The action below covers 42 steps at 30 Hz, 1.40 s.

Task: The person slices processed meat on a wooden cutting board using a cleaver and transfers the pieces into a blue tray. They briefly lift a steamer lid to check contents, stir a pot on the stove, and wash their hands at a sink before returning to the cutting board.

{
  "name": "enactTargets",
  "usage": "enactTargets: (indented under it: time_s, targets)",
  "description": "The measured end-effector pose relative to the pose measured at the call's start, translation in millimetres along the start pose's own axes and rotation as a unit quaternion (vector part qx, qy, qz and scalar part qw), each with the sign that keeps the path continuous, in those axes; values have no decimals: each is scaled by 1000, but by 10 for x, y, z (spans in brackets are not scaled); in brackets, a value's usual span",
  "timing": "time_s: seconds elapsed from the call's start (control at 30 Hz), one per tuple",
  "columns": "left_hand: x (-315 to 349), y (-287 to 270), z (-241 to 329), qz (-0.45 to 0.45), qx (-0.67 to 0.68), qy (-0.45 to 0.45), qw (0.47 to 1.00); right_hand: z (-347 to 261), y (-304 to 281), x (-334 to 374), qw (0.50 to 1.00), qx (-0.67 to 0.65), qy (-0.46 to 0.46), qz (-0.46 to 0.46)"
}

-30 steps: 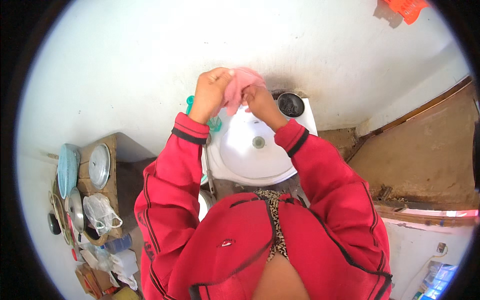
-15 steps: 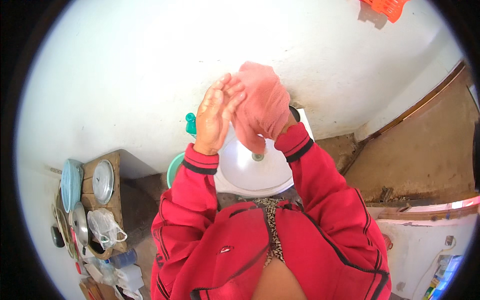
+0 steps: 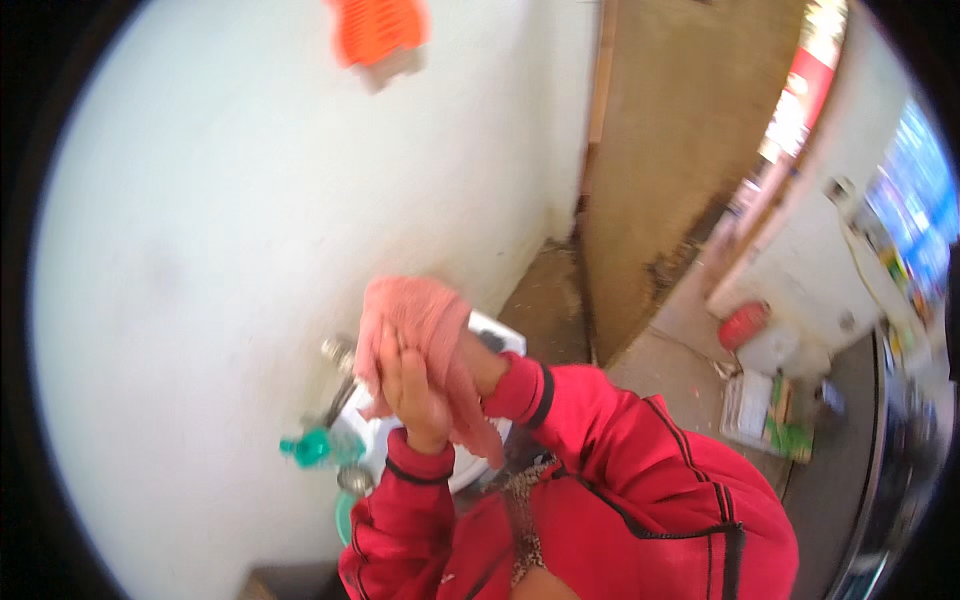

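A pink towel (image 3: 425,310) covers most of my right hand (image 3: 484,368); the wrist shows where it comes out of the red sleeve, but the fingers are hidden in the cloth. Against the towel's near left side lies my left hand (image 3: 408,385), its fingers stretched out and close together. One corner of the cloth hangs down on the right of that hand. Both hands are above a white washbasin (image 3: 510,335), which they partly hide.
Left of the washbasin are a blurred teal bottle (image 3: 315,447), a small jar (image 3: 355,480) and a green basin (image 3: 345,520). An orange basket (image 3: 380,30) hangs on the white wall. A brown door (image 3: 680,130) and a red rounded container (image 3: 745,325) are at the right.
My view has swung to the right, bringing more of the door and the right side in. My left hand, held beside the towel before, now presses flat against it.
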State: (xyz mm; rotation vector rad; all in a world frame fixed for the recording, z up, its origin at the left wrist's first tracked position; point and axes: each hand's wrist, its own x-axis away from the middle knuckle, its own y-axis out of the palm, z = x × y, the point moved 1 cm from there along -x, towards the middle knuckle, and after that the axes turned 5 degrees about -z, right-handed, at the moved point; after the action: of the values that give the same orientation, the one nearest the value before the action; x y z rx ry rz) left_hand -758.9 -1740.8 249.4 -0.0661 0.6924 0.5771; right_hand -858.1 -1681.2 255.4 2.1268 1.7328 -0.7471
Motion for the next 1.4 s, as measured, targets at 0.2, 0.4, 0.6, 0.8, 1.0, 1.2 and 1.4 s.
enactTargets:
  time_s: [0.2,0.4,0.6,0.8,1.0,1.2,1.4]
  targets:
    - [277,966,-106,-167,25,-34,985,20,76,874,784,-529,-228,231]
    - [623,1812,-107,-305,-59,113,944,-458,-376,1805,892,-170,-36,417]
    - [970,2555,302,-347,157,-147,913,-933,-1120,2965,895,-80,88,430]
    - [1283,3234,-582,-362,340,-343,797,-1415,-1307,3756,889,-39,131,437]
    - [1783,3863,-716,-399,324,-419,748,-2036,-1377,4635,869,7,174,463]
    - [1695,4287,-203,-358,331,-363,794,-2583,-966,5664,806,-91,138,568]
    - [1862,4280,-243,-404,258,-351,804,-2404,-567,6333,665,-246,47,704]
